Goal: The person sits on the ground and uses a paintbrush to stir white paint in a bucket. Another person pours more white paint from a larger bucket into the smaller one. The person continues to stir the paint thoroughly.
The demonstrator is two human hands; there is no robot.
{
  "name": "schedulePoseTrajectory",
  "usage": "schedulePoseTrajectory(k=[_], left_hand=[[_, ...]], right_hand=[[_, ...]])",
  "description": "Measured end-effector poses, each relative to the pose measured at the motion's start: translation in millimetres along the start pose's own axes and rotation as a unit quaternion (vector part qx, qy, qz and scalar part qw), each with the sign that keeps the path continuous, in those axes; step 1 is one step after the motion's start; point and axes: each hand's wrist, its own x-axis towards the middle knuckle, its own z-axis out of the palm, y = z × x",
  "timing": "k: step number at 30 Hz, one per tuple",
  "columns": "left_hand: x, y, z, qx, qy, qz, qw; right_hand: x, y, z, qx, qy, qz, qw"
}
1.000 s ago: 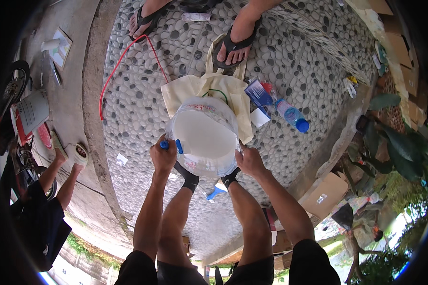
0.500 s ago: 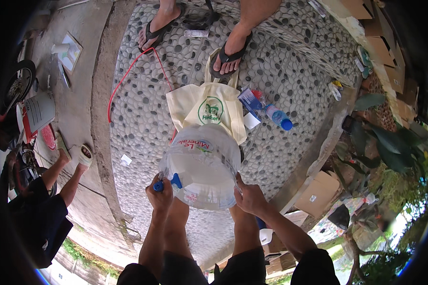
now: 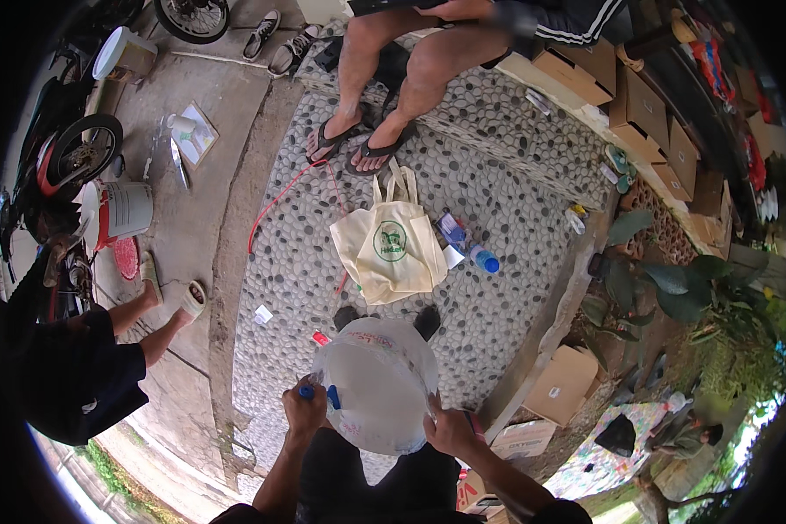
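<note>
A translucent plastic water jug (image 3: 380, 332), its wide round opening tilted up toward me, is held above my lap. My left hand (image 3: 302, 410) is closed at its left side around a blue plastic piece (image 3: 306, 392); more blue shows against the jug's inner wall, and I cannot tell what kind of thing it is. On the right side, my right hand (image 3: 450, 431) grips the jug's edge between thumb and fingers. Just beyond the jug lies a cream tote bag (image 3: 389, 249) with a green print. My dark shoes (image 3: 428, 321) peek out behind the jug.
Right of the tote lies a blue-capped bottle (image 3: 483, 258); a red cord (image 3: 266, 205) curves at its left. A seated person's sandalled feet (image 3: 377, 159) are at the far side. Another person's legs (image 3: 162, 336) stand left, near a white bucket (image 3: 122, 212). Cardboard boxes (image 3: 561, 384) line the right.
The jug, still between both hands, sits lower in view and nearer my body. My view has shifted, showing the whole tote, my shoes and more of the seated person.
</note>
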Motion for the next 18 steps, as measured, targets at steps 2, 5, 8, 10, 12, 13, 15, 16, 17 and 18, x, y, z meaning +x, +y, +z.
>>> schedulePoseTrajectory(k=[2,5,8,10,12,13,15,16,17,18], left_hand=[[-5,0,-4,-0.016,0.010,0.005,1.000],[2,0,-3,-0.040,0.011,-0.016,0.999],[14,-7,10,-0.029,0.003,-0.022,0.999],[24,-16,16,-0.021,0.019,-0.036,0.999],[35,-13,26,-0.029,0.037,-0.041,0.998],[37,-16,28,-0.030,0.043,-0.044,0.998],[47,-20,38,-0.040,0.047,-0.034,0.998],[52,-19,41,-0.038,0.049,-0.013,0.998],[61,-19,45,-0.039,0.060,-0.017,0.997],[70,-20,52,-0.043,0.060,-0.018,0.997]], right_hand=[[-3,-10,-9,-0.024,-0.022,0.016,0.999],[2,-9,-8,-0.037,-0.030,0.014,0.999],[16,-1,-5,-0.049,-0.004,-0.008,0.999],[30,-5,-5,-0.037,0.017,-0.022,0.999],[42,7,-1,-0.038,0.029,-0.018,0.999],[48,13,2,-0.035,0.035,-0.014,0.999],[63,19,-2,-0.038,0.032,-0.027,0.998],[69,24,-7,-0.052,0.028,-0.038,0.998],[78,26,-10,-0.064,0.025,-0.047,0.997],[89,28,-13,-0.064,0.021,-0.042,0.997]])
